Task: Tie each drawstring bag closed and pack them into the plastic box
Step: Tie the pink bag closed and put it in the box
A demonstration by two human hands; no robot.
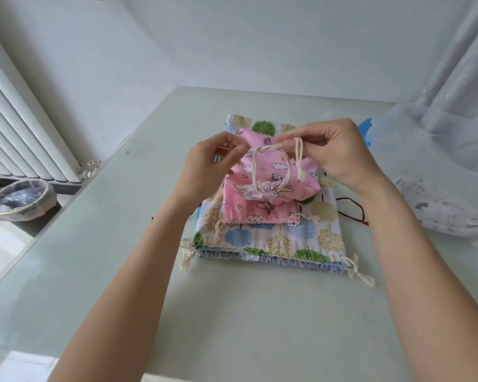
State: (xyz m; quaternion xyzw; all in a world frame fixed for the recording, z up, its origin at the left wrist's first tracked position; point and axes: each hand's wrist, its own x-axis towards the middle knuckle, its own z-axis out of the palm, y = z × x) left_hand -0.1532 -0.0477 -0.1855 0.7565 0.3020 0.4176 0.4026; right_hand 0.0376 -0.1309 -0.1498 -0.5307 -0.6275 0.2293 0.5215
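While both forearms reached in over the near edge of the table (94, 244), the left hand (215, 158) and the right hand (340, 153) each pinched the cream drawstring (271, 147) of a small pink bag (273, 172), holding the cord raised above its gathered mouth. That bag lay on a second pink bag (254, 213), which topped a stack with a tree-print bag (287, 238) and, under it, a blue-grey bag (273, 261) of which only the ruched near hem showed. The stack sat mid-table, toward the far edge. The clear plastic box (439, 139) stood at the far right corner, cut off by the frame, its contents hard to make out; a blue clip (367, 130) marked its side. A pale printed bag (439, 213) lay near the right edge, blurred. A dark red cord (353, 210) curled beside the stack.
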